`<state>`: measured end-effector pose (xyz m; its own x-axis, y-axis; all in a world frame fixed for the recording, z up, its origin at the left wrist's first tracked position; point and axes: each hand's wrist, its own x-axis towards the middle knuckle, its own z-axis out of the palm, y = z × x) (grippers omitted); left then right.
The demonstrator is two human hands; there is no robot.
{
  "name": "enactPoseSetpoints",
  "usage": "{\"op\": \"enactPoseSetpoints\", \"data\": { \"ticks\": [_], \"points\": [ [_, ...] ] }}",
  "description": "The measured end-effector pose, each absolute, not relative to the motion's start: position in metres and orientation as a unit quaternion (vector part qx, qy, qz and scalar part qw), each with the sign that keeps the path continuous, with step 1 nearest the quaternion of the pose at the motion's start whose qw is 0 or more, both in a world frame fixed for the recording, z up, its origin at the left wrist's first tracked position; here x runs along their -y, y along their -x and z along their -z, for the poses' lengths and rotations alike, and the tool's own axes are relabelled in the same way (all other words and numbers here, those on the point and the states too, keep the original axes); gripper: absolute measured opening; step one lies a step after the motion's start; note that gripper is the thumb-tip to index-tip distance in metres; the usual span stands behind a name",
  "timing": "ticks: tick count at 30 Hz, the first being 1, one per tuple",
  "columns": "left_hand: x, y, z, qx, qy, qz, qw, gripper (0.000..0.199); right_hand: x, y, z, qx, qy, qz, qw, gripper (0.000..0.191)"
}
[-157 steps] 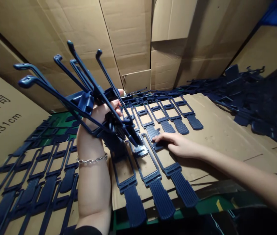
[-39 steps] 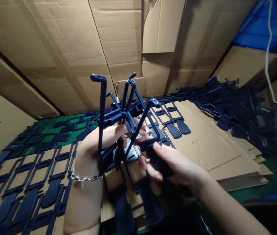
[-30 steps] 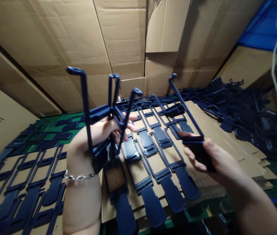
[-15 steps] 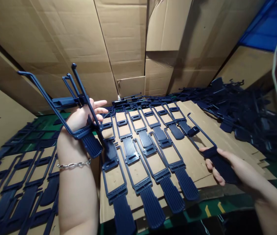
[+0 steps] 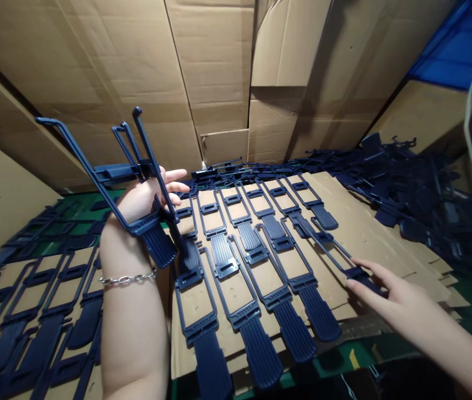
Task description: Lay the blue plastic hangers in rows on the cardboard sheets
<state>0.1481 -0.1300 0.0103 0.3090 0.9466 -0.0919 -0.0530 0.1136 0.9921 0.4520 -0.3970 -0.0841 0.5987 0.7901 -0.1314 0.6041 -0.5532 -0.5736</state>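
My left hand [image 5: 173, 186] is raised with its fingers stretched out. Dark blue plastic frames with ribbed paddles [image 5: 158, 247] hang looped around its wrist and palm, their hooked arms pointing up. Low over the right part of the cardboard, my right hand [image 5: 389, 294] pinches another dark blue plastic frame [image 5: 358, 273] at the joint between its loop and paddle. Its loop end reaches the row lying on the cardboard, while the hand covers most of its paddle. Similar frames [image 5: 298, 331] lie side by side in two overlapping rows in front of me.
The rows rest on stacked cardboard sheets [image 5: 398, 253] over a green surface. More frames lie on cardboard at left [image 5: 54, 333]. A tangled heap of dark blue parts [image 5: 419, 189] fills the back right. Large cardboard boxes [image 5: 214, 61] stand behind, and a white cable [image 5: 471, 105] hangs at right.
My right hand has tilted its frame and shifted the loop slightly left and down toward the front row, its grip turning palm-down. The left hand stays nearly in place.
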Motion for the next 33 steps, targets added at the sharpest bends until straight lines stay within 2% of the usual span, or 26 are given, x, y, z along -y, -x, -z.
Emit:
{"op": "enactPoseSetpoints", "data": {
  "ticks": [3, 9, 15, 20, 22, 24, 26, 28, 33],
  "points": [
    [0.133, -0.148, -0.012, -0.426, -0.524, -0.406, 0.615, 0.036, 0.399, -0.442, 0.083, 0.403, 0.881, -0.184, 0.165, 0.069],
    [0.135, -0.152, -0.012, -0.415, -0.529, -0.406, 0.619, 0.036, 0.396, -0.434, 0.090, 0.417, 0.877, -0.196, 0.140, 0.076],
    [0.136, -0.155, -0.007, -0.392, -0.568, -0.385, 0.613, 0.037, 0.386, -0.434, 0.088, 0.450, 0.863, -0.183, 0.135, 0.067],
    [0.161, -0.164, -0.015, -0.367, -0.598, -0.354, 0.618, 0.040, 0.379, -0.426, 0.073, 0.467, 0.868, -0.099, 0.138, 0.061],
    [0.174, -0.169, -0.021, -0.367, -0.596, -0.343, 0.627, 0.041, 0.373, -0.418, 0.061, 0.453, 0.874, -0.053, 0.168, 0.056],
    [0.184, -0.173, -0.025, -0.344, -0.603, -0.335, 0.637, 0.043, 0.364, -0.405, 0.048, 0.481, 0.843, -0.041, 0.239, 0.047],
    [0.192, -0.175, -0.027, -0.318, -0.623, -0.316, 0.641, 0.049, 0.353, -0.388, 0.036, 0.561, 0.766, -0.082, 0.304, 0.036],
    [0.200, -0.176, -0.027, -0.302, -0.642, -0.295, 0.641, 0.057, 0.341, -0.367, 0.026, 0.646, 0.673, -0.145, 0.332, 0.031],
    [0.220, -0.178, -0.032, -0.314, -0.659, -0.310, 0.610, 0.072, 0.322, -0.317, 0.009, 0.732, 0.515, -0.269, 0.356, 0.034]
  ]
}}
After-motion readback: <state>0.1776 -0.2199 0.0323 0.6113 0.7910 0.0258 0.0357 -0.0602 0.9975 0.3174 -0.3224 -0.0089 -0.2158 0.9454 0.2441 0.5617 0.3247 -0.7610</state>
